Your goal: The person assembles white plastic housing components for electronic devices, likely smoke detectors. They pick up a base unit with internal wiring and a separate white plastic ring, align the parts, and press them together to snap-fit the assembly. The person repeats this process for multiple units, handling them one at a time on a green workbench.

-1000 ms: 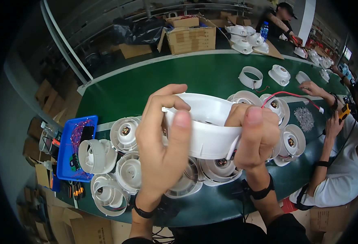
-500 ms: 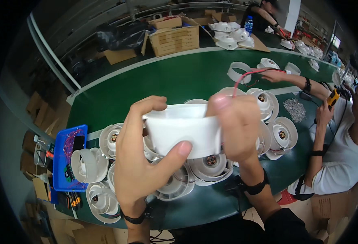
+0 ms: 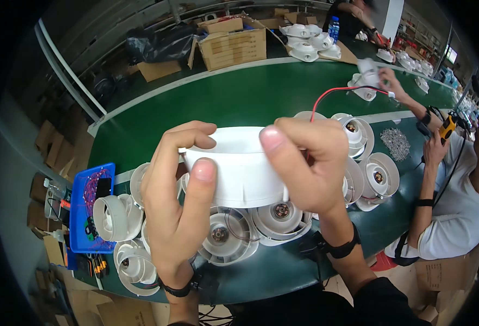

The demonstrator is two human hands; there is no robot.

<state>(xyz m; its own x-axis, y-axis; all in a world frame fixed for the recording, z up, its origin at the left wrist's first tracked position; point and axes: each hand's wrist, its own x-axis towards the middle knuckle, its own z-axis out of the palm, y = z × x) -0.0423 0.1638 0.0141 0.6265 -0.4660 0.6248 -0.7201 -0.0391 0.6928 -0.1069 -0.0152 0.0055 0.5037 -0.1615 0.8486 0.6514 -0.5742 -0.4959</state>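
A round white plastic housing (image 3: 245, 182) is held up above the green bench between both my hands. My left hand (image 3: 179, 190) grips its left side, thumb on the outer wall and fingers over the rim. On the other side my right hand (image 3: 310, 163) closes on the housing, its thumb pressed at the top rim. A red and black wire pair (image 3: 353, 88) rises behind my right hand and ends in a small white plug. What lies inside the housing is hidden. Below stand several white fan housings, one (image 3: 220, 231) with a round metal-centred hub showing.
A blue tray (image 3: 92, 247) with wires stands at the left, beside orange-handled tools (image 3: 97, 266). Clear small parts lie in a pile (image 3: 395, 144) at the right. A co-worker (image 3: 451, 217) sits there, a hand on a white part (image 3: 368, 71). Cardboard box (image 3: 231, 51) at the back.
The housing has turned slightly, and my left thumb has moved up and left along its wall. The co-worker's far hand has moved away, lifting a white part.
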